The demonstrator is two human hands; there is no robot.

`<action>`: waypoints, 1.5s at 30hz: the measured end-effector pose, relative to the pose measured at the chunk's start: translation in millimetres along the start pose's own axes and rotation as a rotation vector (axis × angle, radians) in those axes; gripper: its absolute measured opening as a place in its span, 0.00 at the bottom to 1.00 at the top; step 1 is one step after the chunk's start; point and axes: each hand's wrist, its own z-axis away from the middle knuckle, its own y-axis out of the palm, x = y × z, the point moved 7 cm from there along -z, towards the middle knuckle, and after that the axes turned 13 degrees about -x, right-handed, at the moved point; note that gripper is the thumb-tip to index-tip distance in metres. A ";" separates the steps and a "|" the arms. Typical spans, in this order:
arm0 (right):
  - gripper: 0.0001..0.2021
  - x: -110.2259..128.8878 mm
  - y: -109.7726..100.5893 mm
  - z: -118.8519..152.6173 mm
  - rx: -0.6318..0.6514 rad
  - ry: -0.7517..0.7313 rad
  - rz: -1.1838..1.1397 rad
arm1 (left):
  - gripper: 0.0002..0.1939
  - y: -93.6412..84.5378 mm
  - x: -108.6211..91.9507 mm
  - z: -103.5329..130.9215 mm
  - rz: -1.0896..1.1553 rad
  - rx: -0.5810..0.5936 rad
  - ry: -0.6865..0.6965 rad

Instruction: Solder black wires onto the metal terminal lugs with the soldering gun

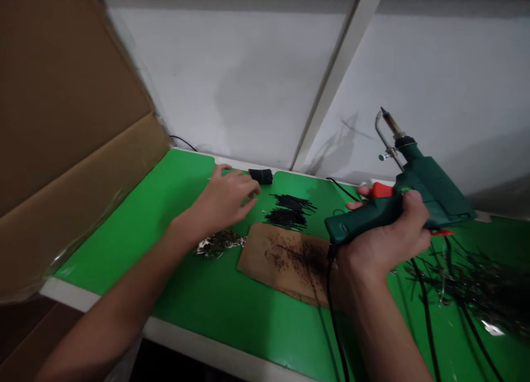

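Note:
My right hand (397, 227) is wrapped round the handle of a green soldering gun (433, 183) with a red trigger, its tip pointing up and to the left. My left hand (232, 194) hovers over the green mat with its fingers spread and nothing visible in them. Just beyond it sits a dark tied bundle (260, 176). Short black wires (287, 211) lie in two small piles to its right. Below the left hand is a heap of small metal pieces (219, 243). A scorched cardboard piece (265, 260) lies between my hands, with a thin dark strand across it.
A large cardboard box (83, 172) stands along the left edge. White panels (232, 67) rise behind the green table (199, 310). At the right lies a tangled pile of dark wires (488, 293), and black cords run down near my right arm.

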 end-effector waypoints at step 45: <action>0.09 -10.3 4.1 9.0 0.051 0.105 0.015 | 0.11 10.4 20.5 5.8 0.286 0.171 -0.168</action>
